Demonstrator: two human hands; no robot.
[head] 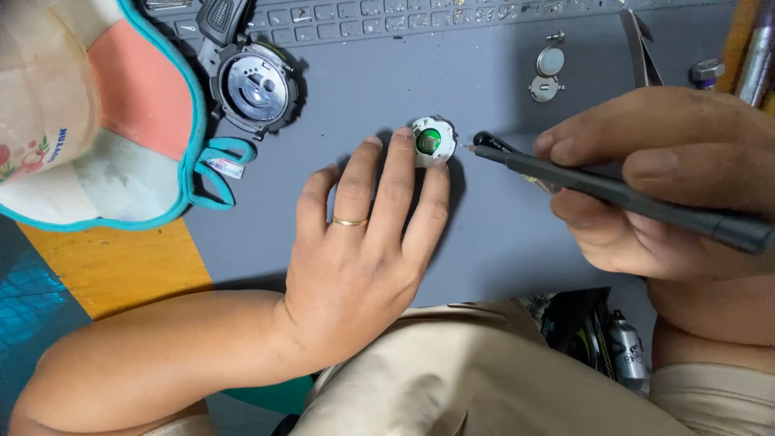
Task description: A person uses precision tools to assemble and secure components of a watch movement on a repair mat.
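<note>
My left hand (367, 234) lies flat on the grey mat (500, 97), its fingertips pressing down on a small round white watch module with a green centre (432, 140). A gold ring is on one finger. My right hand (662, 178) grips a dark precision screwdriver (613, 192) like a pen. Its thin tip points left and sits just beside the module's right edge.
An opened black watch case (257, 85) lies at the upper left of the mat. A coin cell and a small metal plate (548, 74) rest at the upper right. A keyboard (387, 16) runs along the top, and a pink and teal pouch (105, 113) sits at the left.
</note>
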